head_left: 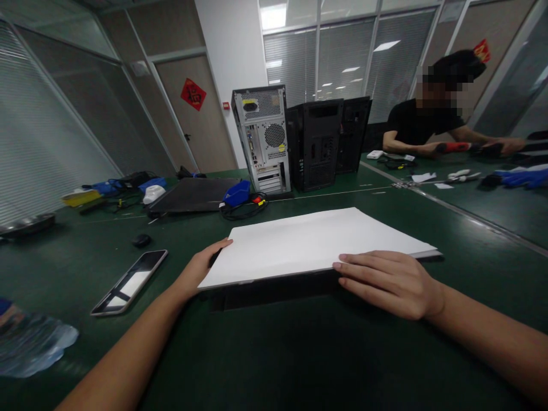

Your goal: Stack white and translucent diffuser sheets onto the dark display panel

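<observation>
A flat white panel [308,242] lies raised a little above the green table [274,354], with a dark gap under its near edge. My left hand [201,268] holds the panel's near left corner, fingers tucked under the edge and thumb on top. My right hand [385,279] rests on the near right edge, fingers together and curled around it.
A phone [131,281] lies left of my left arm, a small black object [141,240] beyond it. Three computer towers [299,142] stand at the back, with a dark panel [192,195] and blue cables [240,197]. A person [432,123] works at the right. Clear plastic [29,342] sits at the near left.
</observation>
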`<state>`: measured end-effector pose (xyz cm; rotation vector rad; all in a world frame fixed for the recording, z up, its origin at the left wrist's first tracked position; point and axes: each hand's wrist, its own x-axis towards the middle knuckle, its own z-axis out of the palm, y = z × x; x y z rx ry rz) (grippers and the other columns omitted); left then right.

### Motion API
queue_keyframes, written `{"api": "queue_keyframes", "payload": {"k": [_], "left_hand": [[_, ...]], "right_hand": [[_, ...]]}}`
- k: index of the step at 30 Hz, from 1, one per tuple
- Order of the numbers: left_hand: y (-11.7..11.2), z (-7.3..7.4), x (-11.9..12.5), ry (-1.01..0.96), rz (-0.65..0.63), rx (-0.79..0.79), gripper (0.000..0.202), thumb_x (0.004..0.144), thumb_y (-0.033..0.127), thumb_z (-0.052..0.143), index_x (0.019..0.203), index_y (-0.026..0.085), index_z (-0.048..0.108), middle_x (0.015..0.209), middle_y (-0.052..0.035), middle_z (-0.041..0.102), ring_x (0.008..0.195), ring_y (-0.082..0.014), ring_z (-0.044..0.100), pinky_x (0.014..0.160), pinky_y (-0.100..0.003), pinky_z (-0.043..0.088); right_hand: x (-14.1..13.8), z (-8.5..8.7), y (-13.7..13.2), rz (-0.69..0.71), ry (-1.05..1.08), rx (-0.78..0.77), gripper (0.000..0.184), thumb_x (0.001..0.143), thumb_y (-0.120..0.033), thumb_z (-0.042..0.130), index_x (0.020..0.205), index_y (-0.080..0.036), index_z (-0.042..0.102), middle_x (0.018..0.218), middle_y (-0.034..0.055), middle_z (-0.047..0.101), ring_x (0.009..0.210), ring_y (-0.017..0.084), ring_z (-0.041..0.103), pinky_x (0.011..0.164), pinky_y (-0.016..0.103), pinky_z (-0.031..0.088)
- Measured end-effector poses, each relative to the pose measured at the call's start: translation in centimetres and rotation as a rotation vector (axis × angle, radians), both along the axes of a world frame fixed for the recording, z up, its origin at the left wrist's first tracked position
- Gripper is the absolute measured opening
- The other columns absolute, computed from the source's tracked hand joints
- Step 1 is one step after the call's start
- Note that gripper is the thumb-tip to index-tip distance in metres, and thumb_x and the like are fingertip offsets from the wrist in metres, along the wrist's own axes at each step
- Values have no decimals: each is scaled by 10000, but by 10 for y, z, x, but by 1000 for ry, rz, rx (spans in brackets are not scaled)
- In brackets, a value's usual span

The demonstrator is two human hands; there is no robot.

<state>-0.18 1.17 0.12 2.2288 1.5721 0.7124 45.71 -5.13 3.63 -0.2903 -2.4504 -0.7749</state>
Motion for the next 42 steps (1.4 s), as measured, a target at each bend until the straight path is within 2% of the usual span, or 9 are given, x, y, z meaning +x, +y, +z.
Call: {"api": "queue_keyframes", "payload": {"k": [7, 13, 15, 18, 21, 23, 30, 36, 42], "left_hand": [[5, -7, -2, 107, -13, 45, 509, 889, 256, 397, 1337, 195, 630, 1500, -91, 510, 1382, -264, 483, 1186, -482, 322], [5, -8, -1, 133, 1, 26, 476, 943, 327, 355, 1280, 230, 677, 1499, -77, 514, 1380, -271, 484, 1171, -505, 341], [3, -7, 0, 113, 15, 11, 473, 961, 427, 384, 1276, 229, 676, 1487, -82, 528, 1376, -283, 487, 1170, -513, 340], [2, -5, 4, 87, 38, -20, 522, 938, 556, 457, 1280, 220, 664, 1494, -96, 519, 1365, -296, 497, 1155, -495, 367], [0, -3, 7, 119, 64, -16, 562, 897, 579, 517, 1298, 205, 641, 1508, -112, 499, 1360, -312, 499, 1146, -495, 378], [-1, -1, 8, 159, 77, -7, 592, 884, 564, 519, 1326, 183, 617, 1502, -131, 502, 1372, -328, 482, 1153, -518, 361], [2, -11, 10, 245, 48, 13, 597, 891, 344, 406, 1442, 135, 502, 1519, -129, 479, 1460, -294, 356, 1210, -518, 254], [8, -20, 16, 341, 103, 1, 643, 990, 467, 270, 1471, 78, 445, 1563, -182, 395, 1477, -330, 307, 1197, -577, 218], [4, -20, 26, 436, 122, 16, 631, 1002, 415, 226, 1492, 51, 385, 1582, -219, 339, 1477, -344, 303, 1177, -586, 236]], "right_hand": [[-1, -7, 7, 22, -100, -39, 267, 928, -163, 552, 1180, -151, 642, 1260, 115, 663, 1069, 201, 654, 778, 320, 580], [3, -14, 15, -92, -110, -319, 391, 943, -304, 559, 1316, -188, 578, 1225, 88, 674, 987, 171, 666, 787, 314, 565], [10, -12, 20, -222, -16, -376, 388, 952, -328, 537, 1317, -205, 585, 1236, 78, 670, 1070, 186, 646, 889, 346, 549], [28, -13, 35, -595, 139, -401, 426, 964, -425, 478, 1306, -205, 605, 1275, 87, 649, 1165, 247, 602, 999, 443, 502], [50, -21, 52, -993, 198, -533, 609, 950, -551, 405, 1359, -131, 572, 1313, 143, 621, 1177, 324, 584, 989, 512, 495], [63, -27, 61, -1139, 161, -674, 715, 931, -601, 383, 1373, -65, 553, 1325, 193, 602, 1157, 351, 590, 969, 513, 500], [64, -27, 64, -1228, 104, -870, 755, 885, -658, 390, 1331, -81, 586, 1091, 218, 681, 943, 350, 650, 804, 488, 519], [55, -7, 73, -1380, 134, -940, 678, 877, -604, 439, 1263, -82, 636, 1139, 216, 675, 1045, 368, 637, 858, 478, 507], [39, 10, 110, -1489, 158, -1002, 579, 851, -540, 524, 1102, -54, 715, 1131, 263, 663, 1043, 393, 642, 856, 487, 507]]}}
